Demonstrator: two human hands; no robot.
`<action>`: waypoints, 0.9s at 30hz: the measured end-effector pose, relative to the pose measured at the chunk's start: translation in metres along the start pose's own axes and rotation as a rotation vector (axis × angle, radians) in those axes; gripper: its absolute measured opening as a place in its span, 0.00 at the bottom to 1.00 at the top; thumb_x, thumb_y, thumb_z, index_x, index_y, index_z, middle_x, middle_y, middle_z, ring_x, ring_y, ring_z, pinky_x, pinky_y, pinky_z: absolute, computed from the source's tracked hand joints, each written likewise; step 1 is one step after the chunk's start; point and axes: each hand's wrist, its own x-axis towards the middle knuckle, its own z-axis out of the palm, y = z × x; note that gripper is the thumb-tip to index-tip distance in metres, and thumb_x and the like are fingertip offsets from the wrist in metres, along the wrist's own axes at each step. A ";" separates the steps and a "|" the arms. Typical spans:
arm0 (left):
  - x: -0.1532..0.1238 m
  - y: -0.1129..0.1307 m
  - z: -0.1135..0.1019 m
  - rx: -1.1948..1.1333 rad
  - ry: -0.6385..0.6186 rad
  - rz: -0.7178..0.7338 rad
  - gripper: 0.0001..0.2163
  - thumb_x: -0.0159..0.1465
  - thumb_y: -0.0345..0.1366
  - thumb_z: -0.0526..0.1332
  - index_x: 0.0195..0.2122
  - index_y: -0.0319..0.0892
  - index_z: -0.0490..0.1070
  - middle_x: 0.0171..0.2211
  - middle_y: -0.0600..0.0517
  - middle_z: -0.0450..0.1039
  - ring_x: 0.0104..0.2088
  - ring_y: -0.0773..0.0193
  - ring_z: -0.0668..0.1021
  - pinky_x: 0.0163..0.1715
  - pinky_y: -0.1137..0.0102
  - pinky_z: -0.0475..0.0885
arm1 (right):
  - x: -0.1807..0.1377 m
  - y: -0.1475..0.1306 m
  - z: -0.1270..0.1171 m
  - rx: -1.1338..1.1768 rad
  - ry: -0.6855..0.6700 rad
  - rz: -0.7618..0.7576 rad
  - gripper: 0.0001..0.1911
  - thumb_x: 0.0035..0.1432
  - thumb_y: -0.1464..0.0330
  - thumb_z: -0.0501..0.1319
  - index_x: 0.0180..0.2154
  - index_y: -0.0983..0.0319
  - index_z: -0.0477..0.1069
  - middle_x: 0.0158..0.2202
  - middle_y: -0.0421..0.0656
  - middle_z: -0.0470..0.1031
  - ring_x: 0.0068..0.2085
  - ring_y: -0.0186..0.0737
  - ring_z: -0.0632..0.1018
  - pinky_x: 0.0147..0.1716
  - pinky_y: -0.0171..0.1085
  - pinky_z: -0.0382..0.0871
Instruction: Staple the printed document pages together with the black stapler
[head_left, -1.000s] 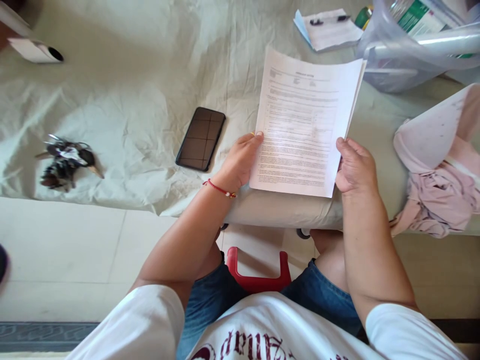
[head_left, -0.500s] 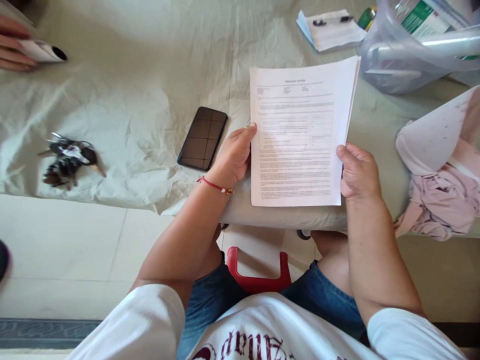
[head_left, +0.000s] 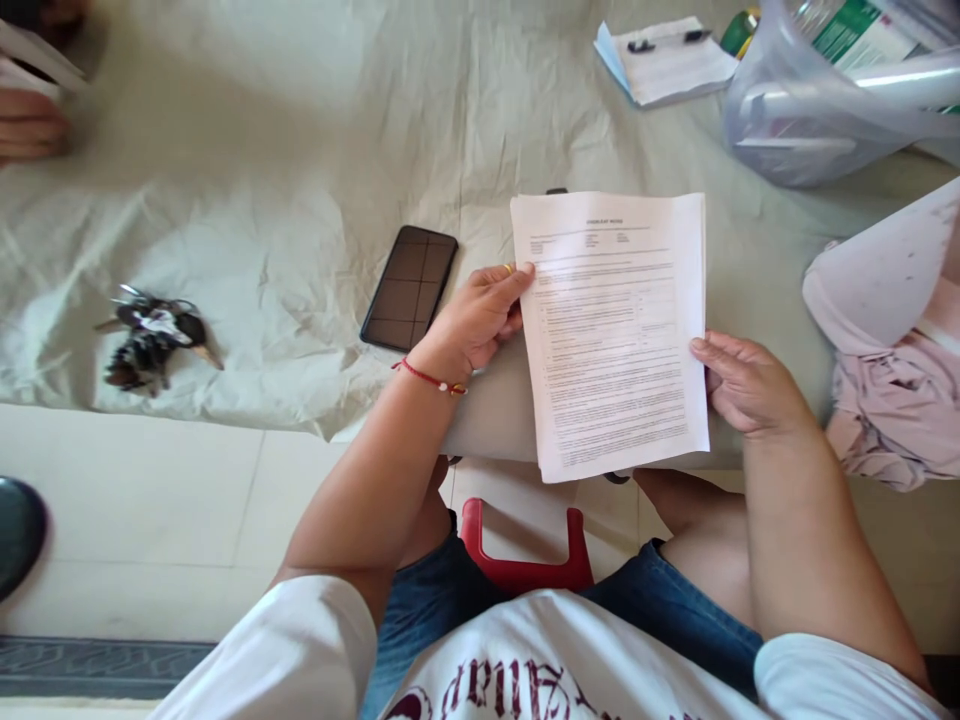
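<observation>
A stack of printed paper sheets (head_left: pixel 615 340) is held up between my two hands, over the near edge of the cloth-covered table (head_left: pixel 300 130). My left hand (head_left: pixel 487 315) pinches the stack's left edge, thumb on the front page. On the right edge, lower down, my right hand (head_left: pixel 750 375) grips it between thumb and fingers. Small text lines fill the front page, too fine to read. Just left of my left hand lies a dark smartphone (head_left: pixel 410 287). A small black object peeks out behind the stack's top edge, mostly hidden.
A bunch of keys (head_left: pixel 157 335) lies at the left. Another person's hand (head_left: pixel 30 125) holds paper at the upper left. A notepad (head_left: pixel 671 60) with a dark clip or pen, a translucent plastic basket (head_left: pixel 795 130) and pink cloth (head_left: pixel 892 400) are at the right. Below is a red stool (head_left: pixel 525 570).
The paper stack has come down toward me and slightly right, tilting a little, with both hands still on it. The other person's hand has shifted left, toward the frame edge.
</observation>
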 end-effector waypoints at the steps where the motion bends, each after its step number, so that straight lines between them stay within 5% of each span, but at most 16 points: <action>1: -0.001 -0.001 0.002 -0.004 -0.032 -0.010 0.23 0.67 0.54 0.75 0.27 0.44 0.72 0.21 0.56 0.64 0.18 0.73 0.64 0.16 0.74 0.62 | 0.001 0.000 -0.004 -0.001 0.008 -0.002 0.19 0.52 0.47 0.81 0.36 0.52 0.85 0.39 0.41 0.89 0.42 0.49 0.89 0.48 0.49 0.88; 5: -0.004 -0.010 0.011 0.007 -0.120 -0.052 0.23 0.66 0.52 0.76 0.24 0.42 0.72 0.21 0.56 0.64 0.19 0.76 0.58 0.16 0.75 0.55 | 0.006 0.002 -0.009 0.036 0.146 -0.092 0.18 0.55 0.48 0.80 0.39 0.51 0.84 0.35 0.37 0.87 0.38 0.46 0.88 0.42 0.47 0.88; 8: -0.005 -0.014 0.018 0.020 -0.167 -0.075 0.22 0.64 0.52 0.77 0.25 0.42 0.75 0.23 0.55 0.66 0.20 0.74 0.58 0.17 0.75 0.54 | 0.008 0.003 -0.005 0.048 0.222 -0.193 0.18 0.54 0.50 0.81 0.39 0.51 0.83 0.36 0.37 0.88 0.41 0.48 0.89 0.48 0.48 0.87; 12: -0.007 -0.012 0.020 0.079 -0.186 -0.095 0.22 0.66 0.53 0.74 0.25 0.42 0.75 0.21 0.56 0.62 0.21 0.73 0.57 0.18 0.73 0.54 | 0.008 0.003 -0.003 0.035 0.188 -0.190 0.18 0.52 0.49 0.82 0.37 0.51 0.84 0.38 0.38 0.89 0.43 0.52 0.89 0.53 0.52 0.87; 18: -0.005 -0.007 0.021 0.168 -0.050 -0.090 0.16 0.72 0.35 0.64 0.25 0.41 0.70 0.21 0.59 0.59 0.22 0.73 0.59 0.22 0.75 0.54 | 0.005 0.001 -0.008 0.027 0.114 -0.062 0.24 0.45 0.46 0.84 0.39 0.52 0.86 0.40 0.42 0.90 0.42 0.55 0.89 0.47 0.55 0.88; 22: -0.006 -0.006 0.021 0.138 -0.057 -0.088 0.17 0.73 0.34 0.61 0.24 0.41 0.69 0.20 0.59 0.59 0.21 0.73 0.58 0.22 0.74 0.53 | 0.006 0.003 -0.008 0.036 0.100 -0.019 0.24 0.46 0.46 0.84 0.38 0.51 0.86 0.39 0.43 0.89 0.42 0.56 0.89 0.41 0.53 0.88; 27: -0.010 -0.007 0.021 0.113 -0.071 -0.126 0.18 0.75 0.35 0.61 0.25 0.41 0.70 0.19 0.58 0.61 0.20 0.74 0.60 0.22 0.74 0.54 | 0.005 0.001 -0.002 0.052 0.124 -0.049 0.23 0.49 0.47 0.82 0.40 0.51 0.85 0.41 0.42 0.90 0.46 0.55 0.90 0.47 0.54 0.88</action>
